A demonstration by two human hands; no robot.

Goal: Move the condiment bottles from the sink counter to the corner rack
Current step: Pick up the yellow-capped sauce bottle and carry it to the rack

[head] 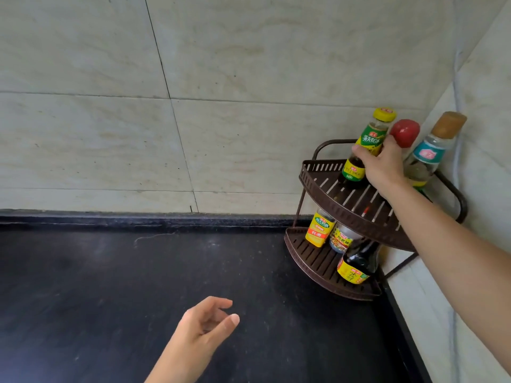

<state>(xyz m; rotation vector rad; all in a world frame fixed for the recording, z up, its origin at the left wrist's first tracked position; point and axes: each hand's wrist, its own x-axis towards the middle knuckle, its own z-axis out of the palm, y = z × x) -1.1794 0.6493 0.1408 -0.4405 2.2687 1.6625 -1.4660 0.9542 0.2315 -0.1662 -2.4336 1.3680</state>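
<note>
Right hand (383,164) grips yellow-capped bottle (365,150) on corner rack (345,214) top shelf; left hand (206,324) relaxed, loosely curled, holding nothing

Probably a home kitchen: tiled walls (221,78), dark counter (110,286), condiment rack (345,214).

The corner rack (300,214) stands on the counter (138,286), in its far right corner. On its upper shelf (331,207) stand three bottles: the left bottle (362,153), gripped by the right hand (384,167), the middle bottle (405,132) behind the hand, the right bottle (431,153). The lower shelf (304,269) holds three more. The left hand (210,322) hovers over the counter, nearer and leftward
</note>
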